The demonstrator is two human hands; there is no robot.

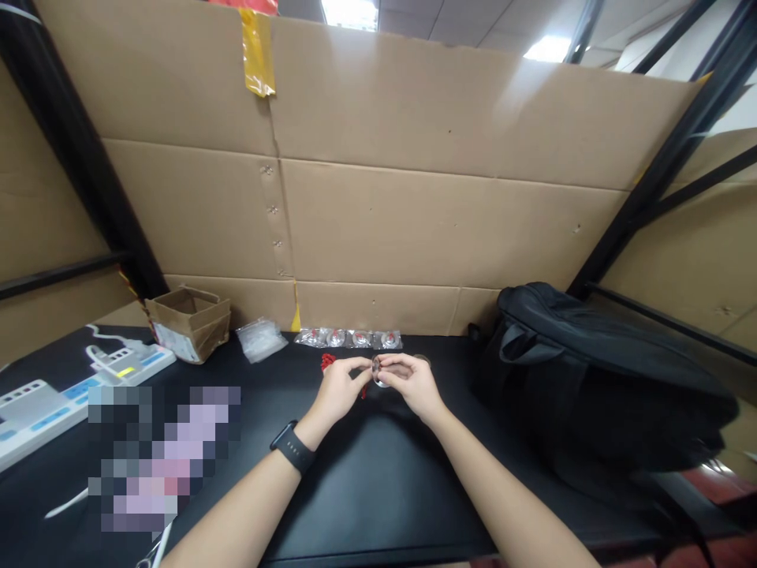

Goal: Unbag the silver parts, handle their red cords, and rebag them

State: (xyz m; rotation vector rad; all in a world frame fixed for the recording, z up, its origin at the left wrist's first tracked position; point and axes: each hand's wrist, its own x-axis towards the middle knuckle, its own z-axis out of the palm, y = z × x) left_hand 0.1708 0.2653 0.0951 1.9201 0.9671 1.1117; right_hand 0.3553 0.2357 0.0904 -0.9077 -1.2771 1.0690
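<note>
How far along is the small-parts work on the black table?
Done: nothing finished shows as a separate pile. In hand: left hand and right hand meet on one small round part, pinched between them, too small to identify. A red bit lies by the left hand. Left: a row of clear packets by the cardboard wall looks untouched, as does the crumpled bag.

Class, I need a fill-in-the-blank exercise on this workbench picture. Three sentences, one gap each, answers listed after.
1. The left hand wears a black ____ at the wrist.
2. Both hands pinch a small ring above the ____ table.
3. A black bag lies on the ____ side of the table.

Missing words: watch; black; right
</note>
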